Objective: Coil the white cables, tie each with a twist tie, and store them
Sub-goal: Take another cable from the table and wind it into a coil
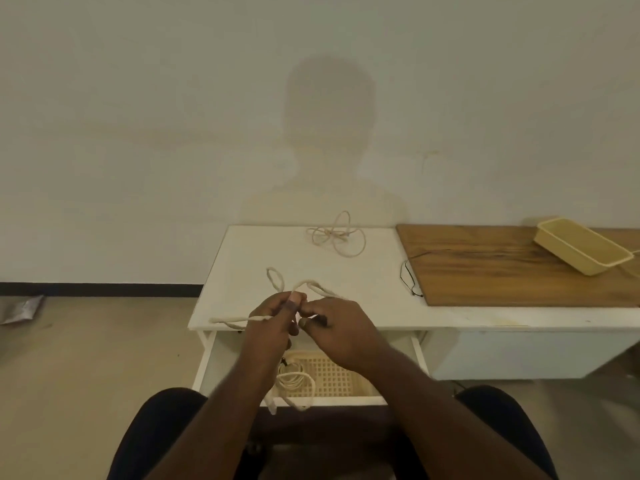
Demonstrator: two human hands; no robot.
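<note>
Over the front of the white table (242, 258), my left hand (273, 323) and my right hand (332, 327) meet and both pinch a white cable (275, 278). Its loops stick out above my fingers and one end trails left along the table edge. A small dark piece shows at my right fingertips; I cannot tell if it is a twist tie. A second white cable (337, 235) lies in a loose tangle at the back of the table. In the open drawer (204, 362) below, a coiled white cable (294, 381) lies in a cream perforated basket (332, 375).
A wooden board (502, 268) covers the table's right part, with an empty cream tray (581, 249) at its far end. A thin black wire (408, 275) lies by the board's left edge. The wall is close behind. A grey bag (22, 308) lies on the floor, left.
</note>
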